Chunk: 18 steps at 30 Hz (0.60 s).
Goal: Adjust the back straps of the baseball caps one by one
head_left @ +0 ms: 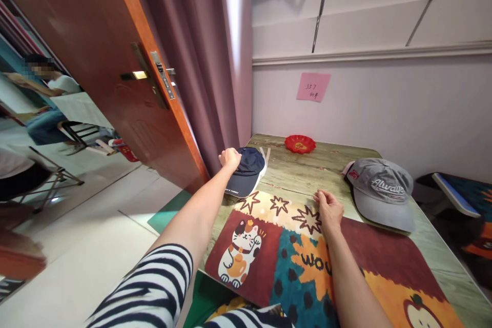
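Observation:
My left hand (pixel 230 158) is closed at the crown of a navy baseball cap (pixel 250 162), its fingers curled against the fabric. The cap rests near the table's left edge, brim toward me, with a pale strap (pixel 265 159) sticking up beside it. My right hand (pixel 329 207) hovers or rests by the upper edge of a colourful mat (pixel 269 236), fingers curled in and nothing visible in them. To its right sits a grey baseball cap (pixel 380 189) lettered "Always", brim toward me. A lucky cat is printed on the mat's left part.
A red scalloped dish (pixel 300 144) stands at the back of the wooden-patterned table (pixel 334 156). Above it a pink note (pixel 313 87) is stuck to the wall. Left are a curtain (pixel 200 61) and an open door (pixel 88 41), with a seated person (pixel 63 82) beyond.

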Motion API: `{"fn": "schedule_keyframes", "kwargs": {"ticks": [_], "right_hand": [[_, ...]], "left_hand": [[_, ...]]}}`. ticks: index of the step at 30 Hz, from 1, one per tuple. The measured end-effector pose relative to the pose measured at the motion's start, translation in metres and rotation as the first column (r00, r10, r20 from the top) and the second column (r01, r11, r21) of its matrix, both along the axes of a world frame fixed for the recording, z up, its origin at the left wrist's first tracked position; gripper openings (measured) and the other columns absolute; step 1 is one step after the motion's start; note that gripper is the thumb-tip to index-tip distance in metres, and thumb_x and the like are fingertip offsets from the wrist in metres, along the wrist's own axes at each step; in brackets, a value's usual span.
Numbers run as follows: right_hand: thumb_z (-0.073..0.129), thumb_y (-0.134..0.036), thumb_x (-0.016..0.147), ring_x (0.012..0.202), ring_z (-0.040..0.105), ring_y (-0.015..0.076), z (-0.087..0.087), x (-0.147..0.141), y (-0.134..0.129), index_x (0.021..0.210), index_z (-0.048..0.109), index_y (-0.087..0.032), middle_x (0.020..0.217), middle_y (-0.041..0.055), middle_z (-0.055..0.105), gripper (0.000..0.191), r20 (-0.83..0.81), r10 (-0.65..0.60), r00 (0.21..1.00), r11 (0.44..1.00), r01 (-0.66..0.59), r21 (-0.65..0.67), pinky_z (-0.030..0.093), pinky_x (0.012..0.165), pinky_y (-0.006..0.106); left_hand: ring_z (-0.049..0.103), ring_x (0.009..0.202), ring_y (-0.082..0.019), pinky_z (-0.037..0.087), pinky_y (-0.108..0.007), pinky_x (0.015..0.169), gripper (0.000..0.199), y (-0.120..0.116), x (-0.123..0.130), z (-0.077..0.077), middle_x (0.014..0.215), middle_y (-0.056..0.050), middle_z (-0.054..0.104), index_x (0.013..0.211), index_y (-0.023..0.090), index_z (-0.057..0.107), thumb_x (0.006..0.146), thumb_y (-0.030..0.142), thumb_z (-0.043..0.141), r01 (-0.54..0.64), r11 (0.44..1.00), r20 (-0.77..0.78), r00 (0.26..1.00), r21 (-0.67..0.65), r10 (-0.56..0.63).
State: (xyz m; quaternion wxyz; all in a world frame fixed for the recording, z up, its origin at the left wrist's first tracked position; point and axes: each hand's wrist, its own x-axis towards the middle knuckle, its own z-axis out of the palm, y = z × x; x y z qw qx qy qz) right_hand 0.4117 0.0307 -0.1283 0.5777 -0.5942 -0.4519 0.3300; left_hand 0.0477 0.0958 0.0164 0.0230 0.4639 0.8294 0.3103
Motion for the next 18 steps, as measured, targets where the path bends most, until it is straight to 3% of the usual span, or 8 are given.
{"fn": "schedule_keyframes", "kwargs": {"ticks": [7,13,16,18], "right_hand": [[0.062,-0.06,0.079,0.085,0.075,0.03,-0.001,0.001,0.004,0.101,0.074,-0.013,0.087,0.0138,0.078,0.053,-0.014,0.037,0.999,0.999,-0.037,-0.01,0.058,0.076,0.037],[0.067,-0.061,0.077,0.083,0.074,0.0274,0.001,-0.014,0.002,0.099,0.073,-0.014,0.09,0.0136,0.078,0.052,-0.095,0.134,0.987,0.991,-0.133,0.008,0.058,0.08,0.039],[0.071,-0.063,0.075,0.082,0.074,0.0257,0.01,-0.018,-0.005,0.096,0.073,-0.015,0.09,0.0122,0.077,0.053,-0.148,0.195,0.97,0.981,-0.193,0.029,0.058,0.082,0.041],[0.072,-0.064,0.075,0.084,0.074,0.025,0.024,-0.018,-0.01,0.102,0.072,-0.016,0.097,0.0118,0.078,0.054,-0.208,0.281,0.937,0.96,-0.277,0.047,0.059,0.084,0.041]], "left_hand": [[0.066,0.097,-0.027,0.043,-0.038,0.09,0.013,-0.017,0.006,0.025,0.095,-0.011,0.076,0.077,0.021,0.07,0.084,0.027,0.061,0.083,0.994,-0.093,0.993,0.073,-0.076],[0.062,0.097,-0.024,0.043,-0.035,0.091,0.017,-0.036,0.011,0.052,0.093,-0.009,0.071,0.071,0.021,0.059,0.087,0.028,0.058,0.153,0.964,-0.202,0.973,0.217,-0.109],[0.061,0.091,-0.023,0.044,-0.033,0.088,0.021,-0.041,0.017,0.068,0.085,-0.007,0.068,0.065,0.022,0.05,0.085,0.024,0.059,0.18,0.927,-0.202,0.972,0.33,-0.117],[0.06,0.086,-0.02,0.045,-0.032,0.086,0.023,-0.046,0.024,0.081,0.081,-0.005,0.066,0.065,0.023,0.048,0.085,0.022,0.059,0.22,0.889,-0.18,0.971,0.403,-0.158]]}}
